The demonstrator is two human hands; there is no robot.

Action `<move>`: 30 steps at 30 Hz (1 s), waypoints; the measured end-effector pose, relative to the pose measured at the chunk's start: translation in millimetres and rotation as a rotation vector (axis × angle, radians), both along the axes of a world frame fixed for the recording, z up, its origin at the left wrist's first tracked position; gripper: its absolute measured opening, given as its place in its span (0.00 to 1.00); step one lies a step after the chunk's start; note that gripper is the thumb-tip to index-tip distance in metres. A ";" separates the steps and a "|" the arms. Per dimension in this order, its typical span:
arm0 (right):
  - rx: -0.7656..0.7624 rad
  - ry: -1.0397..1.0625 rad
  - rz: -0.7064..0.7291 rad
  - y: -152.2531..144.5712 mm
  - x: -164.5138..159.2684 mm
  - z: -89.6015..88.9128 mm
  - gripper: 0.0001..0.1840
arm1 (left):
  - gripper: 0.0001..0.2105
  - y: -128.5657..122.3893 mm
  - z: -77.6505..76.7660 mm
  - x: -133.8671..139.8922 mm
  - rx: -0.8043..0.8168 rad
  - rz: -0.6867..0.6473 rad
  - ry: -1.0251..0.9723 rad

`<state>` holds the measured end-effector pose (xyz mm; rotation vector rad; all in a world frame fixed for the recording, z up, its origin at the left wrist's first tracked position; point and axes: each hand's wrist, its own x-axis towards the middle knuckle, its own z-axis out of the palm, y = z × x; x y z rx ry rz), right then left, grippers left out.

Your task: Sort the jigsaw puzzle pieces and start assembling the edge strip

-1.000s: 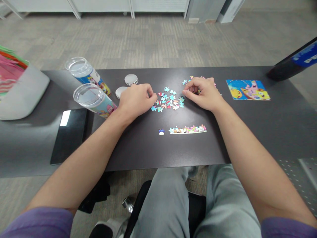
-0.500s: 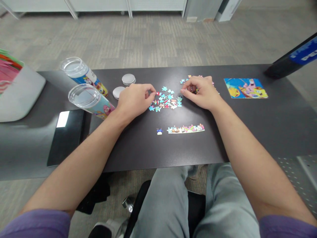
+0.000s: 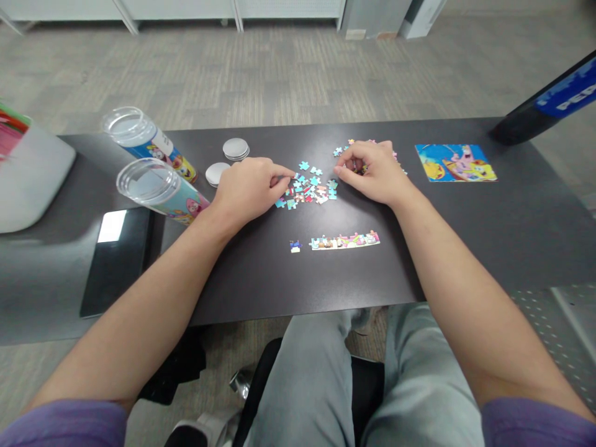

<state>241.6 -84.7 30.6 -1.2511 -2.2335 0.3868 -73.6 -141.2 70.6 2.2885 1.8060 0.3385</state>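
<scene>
Small jigsaw pieces (image 3: 310,187), mostly light blue with some red and white, lie in a loose pile between my hands. At the pile's left edge my left hand (image 3: 254,189) has its index finger stretched to the pieces, the thumb a little apart below. My right hand (image 3: 372,171) hovers over a second group of pieces (image 3: 352,144), thumb and index tips together; whatever they pinch is hidden. Closer to me lies a joined strip of puzzle pieces (image 3: 344,241) with a straight lower edge. Just left of it sits a single dark-blue and white piece (image 3: 295,246).
A colourful picture card (image 3: 456,163) lies right, near a dark upright object (image 3: 535,102). Two clear-lidded printed canisters (image 3: 156,146) (image 3: 162,192), white discs (image 3: 236,148), a black tablet-like slab (image 3: 116,261) and a white bin (image 3: 37,180) stand or lie left.
My left index finger has straightened away from the thumb. The red piece by its tip no longer shows there. My right hand keeps nearly the same pose; the whole view has shifted slightly.
</scene>
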 end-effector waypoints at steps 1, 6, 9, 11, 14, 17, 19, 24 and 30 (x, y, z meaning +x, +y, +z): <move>-0.004 -0.003 -0.004 -0.4 -0.4 0.4 0.07 | 0.20 -0.1 -0.2 -0.5 0.004 0.004 0.009; -0.004 -0.005 -0.006 0.0 -0.9 -0.3 0.08 | 0.21 -2.0 1.6 -0.8 0.010 0.019 0.062; -0.004 -0.007 -0.006 0.8 -0.2 -1.4 0.08 | 0.21 -3.6 5.2 0.8 0.009 0.040 0.098; -0.006 -0.006 -0.005 0.8 0.1 -1.6 0.07 | 0.21 -4.5 7.7 2.6 0.002 0.060 0.109; -0.003 0.003 -0.001 0.3 0.4 -0.6 0.07 | 0.22 -5.6 9.6 4.7 -0.010 0.076 0.108; -0.006 0.000 -0.008 0.0 0.8 1.0 0.08 | 0.23 -5.3 7.8 4.1 0.005 0.077 0.095; -0.009 -0.004 -0.011 0.0 1.1 1.9 0.08 | 0.24 -4.2 5.3 2.4 0.022 0.071 0.078; -0.004 -0.005 0.003 -0.8 2.3 3.0 0.10 | 0.19 -2.2 3.7 0.4 0.002 0.059 0.036; 0.002 -0.006 0.000 -1.8 3.5 4.9 0.11 | 0.13 -2.6 6.4 1.4 0.011 0.042 0.032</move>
